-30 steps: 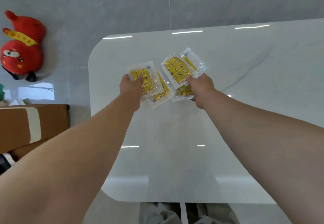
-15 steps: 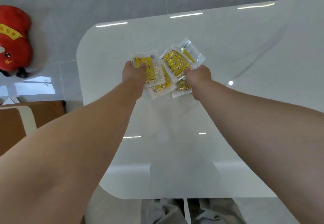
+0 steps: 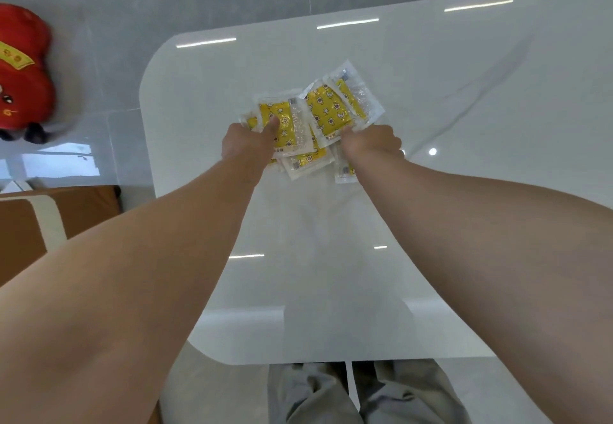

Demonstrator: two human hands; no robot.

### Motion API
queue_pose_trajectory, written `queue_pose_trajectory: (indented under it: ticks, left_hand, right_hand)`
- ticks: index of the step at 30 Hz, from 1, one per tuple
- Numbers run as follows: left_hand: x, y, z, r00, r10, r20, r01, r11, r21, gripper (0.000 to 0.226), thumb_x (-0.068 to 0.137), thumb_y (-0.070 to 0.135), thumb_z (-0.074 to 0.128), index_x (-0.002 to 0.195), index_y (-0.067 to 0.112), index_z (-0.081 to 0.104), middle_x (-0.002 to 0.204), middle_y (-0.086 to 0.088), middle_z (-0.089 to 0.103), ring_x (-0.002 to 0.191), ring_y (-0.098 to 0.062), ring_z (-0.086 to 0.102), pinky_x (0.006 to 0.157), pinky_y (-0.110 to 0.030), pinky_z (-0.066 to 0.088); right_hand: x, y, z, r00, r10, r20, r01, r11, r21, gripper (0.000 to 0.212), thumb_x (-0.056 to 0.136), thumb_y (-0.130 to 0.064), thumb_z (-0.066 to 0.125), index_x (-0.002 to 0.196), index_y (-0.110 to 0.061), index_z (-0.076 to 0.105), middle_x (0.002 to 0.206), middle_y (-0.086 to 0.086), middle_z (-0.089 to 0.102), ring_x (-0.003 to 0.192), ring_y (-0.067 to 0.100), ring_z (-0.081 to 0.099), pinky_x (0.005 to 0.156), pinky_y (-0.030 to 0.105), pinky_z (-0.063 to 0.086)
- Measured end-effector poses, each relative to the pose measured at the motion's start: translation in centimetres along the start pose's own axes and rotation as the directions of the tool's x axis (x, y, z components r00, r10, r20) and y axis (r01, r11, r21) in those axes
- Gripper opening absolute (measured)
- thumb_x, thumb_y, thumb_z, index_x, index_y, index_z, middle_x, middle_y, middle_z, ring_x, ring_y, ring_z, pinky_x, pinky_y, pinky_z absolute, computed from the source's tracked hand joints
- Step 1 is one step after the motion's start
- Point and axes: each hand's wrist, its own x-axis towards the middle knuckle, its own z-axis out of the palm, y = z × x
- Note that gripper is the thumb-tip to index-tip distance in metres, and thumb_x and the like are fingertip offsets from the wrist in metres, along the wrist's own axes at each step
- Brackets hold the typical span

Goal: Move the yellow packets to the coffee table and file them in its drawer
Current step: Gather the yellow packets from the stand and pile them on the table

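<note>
At far left a red toy (image 3: 23, 72) lies on the floor (image 3: 109, 19). Below it is a brown block (image 3: 23, 234) with a pale band; I cannot tell whether it is a box or holds anything.

The left hand (image 3: 246, 145) grips one bunch of packets (image 3: 326, 110), with the thumb (image 3: 272, 124) pressed on the top one and the fingers hidden beneath. A second, fanned bunch overlaps the first and is pinched at its near edge by the right hand (image 3: 371, 144), fingers curled under. Both bunches are over the middle of the white tabletop (image 3: 481, 174); I cannot tell whether they touch it.

The packets look light, thin and floppy in slick clear wrap, so loose ones could slide out of a fan. It would be safer to square them into one stack and grip it across the middle. No drawer is in view.
</note>
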Motion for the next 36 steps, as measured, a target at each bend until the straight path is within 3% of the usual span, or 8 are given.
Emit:
queue_pose_trajectory:
  ticks: [8,12,18,20,23,26,31,36]
  left_hand:
    - [-8.7,-1.4,-5.3,1.000,-0.014,0.006,0.015,0.998,-0.053,0.052,0.101,0.043,0.056,0.142,0.012,0.053,0.129,-0.005,0.061,0.109,-0.030,0.060,0.084,-0.032,0.049]
    - [-16.3,-3.3,-9.2,0.998,0.004,0.065,0.012,0.971,-0.238,0.019,0.100,0.037,0.058,0.100,0.020,0.066,0.105,-0.003,0.068,0.095,-0.023,0.068,0.088,-0.035,0.057]
    - [-28.8,-8.7,-14.0,0.995,0.018,0.102,0.030,0.897,-0.441,0.015,0.103,0.033,0.057,0.104,0.020,0.063,0.101,-0.001,0.070,0.084,-0.017,0.071,0.084,-0.037,0.060]
    - [-32.2,-12.2,-15.4,0.995,-0.024,0.099,0.075,0.830,-0.552,0.013,0.102,0.034,0.057,0.100,0.022,0.062,0.103,-0.001,0.069,0.085,-0.018,0.072,0.087,-0.040,0.061]
    - [-35.6,-16.4,-15.7,0.984,-0.098,0.150,0.173,0.740,-0.649,0.024,0.102,0.037,0.058,0.115,0.017,0.062,0.107,-0.002,0.069,0.086,-0.018,0.073,0.085,-0.039,0.062]
    - [-38.7,-22.5,-17.3,0.976,-0.174,0.132,0.212,0.602,-0.770,0.033,0.102,0.038,0.056,0.125,0.014,0.058,0.107,-0.001,0.067,0.084,-0.018,0.072,0.074,-0.034,0.059]
    - [-45.3,-32.5,-20.1,0.952,-0.290,0.092,0.168,0.249,-0.954,0.022,0.104,0.029,0.055,0.119,0.014,0.057,0.100,-0.005,0.061,0.070,-0.018,0.065,0.061,-0.030,0.049]
    - [-53.5,-43.5,-20.6,0.911,-0.412,0.030,0.083,0.111,-0.990,0.009,0.105,0.025,0.053,0.107,0.016,0.056,0.093,-0.003,0.060,0.068,-0.017,0.061,0.060,-0.028,0.046]
  right_hand:
    - [-7.3,1.8,-4.1,0.994,-0.100,0.053,0.096,0.993,0.063,0.040,0.095,-0.038,0.058,0.121,-0.007,0.062,0.122,0.010,0.066,0.112,0.031,0.063,0.096,0.039,0.053]
    - [-13.3,3.1,-7.3,0.983,-0.134,0.128,0.108,0.975,0.192,0.020,0.102,-0.025,0.054,0.094,-0.007,0.054,0.102,0.007,0.057,0.090,0.026,0.053,0.078,0.031,0.045]
    - [-24.3,6.3,-9.6,0.926,-0.251,0.282,0.182,0.951,0.251,0.019,0.101,-0.025,0.053,0.113,-0.011,0.058,0.111,0.003,0.052,0.099,0.025,0.056,0.085,0.033,0.047]
    - [-28.5,7.6,-8.9,0.892,-0.285,0.351,0.236,0.956,0.175,0.037,0.103,-0.025,0.051,0.136,-0.010,0.053,0.110,0.004,0.051,0.101,0.024,0.055,0.097,0.038,0.050]
    - [-31.7,9.5,-7.7,0.854,-0.306,0.422,0.279,0.952,0.124,0.027,0.101,-0.017,0.049,0.126,-0.010,0.057,0.097,0.007,0.052,0.097,0.025,0.050,0.105,0.047,0.051]
    - [-36.7,12.2,-5.1,0.845,-0.331,0.420,0.337,0.939,0.063,0.013,0.101,-0.023,0.052,0.100,-0.010,0.057,0.080,0.003,0.056,0.089,0.025,0.059,0.097,0.042,0.050]
    - [-44.2,17.6,-0.3,0.749,-0.386,0.538,0.480,0.876,-0.039,0.014,0.100,-0.021,0.053,0.108,-0.010,0.056,0.084,0.006,0.054,0.085,0.026,0.057,0.080,0.038,0.044]
    - [-52.5,24.8,4.8,0.645,-0.372,0.668,0.619,0.766,-0.172,0.009,0.103,-0.012,0.045,0.111,-0.011,0.050,0.085,0.006,0.049,0.095,0.028,0.055,0.083,0.040,0.043]
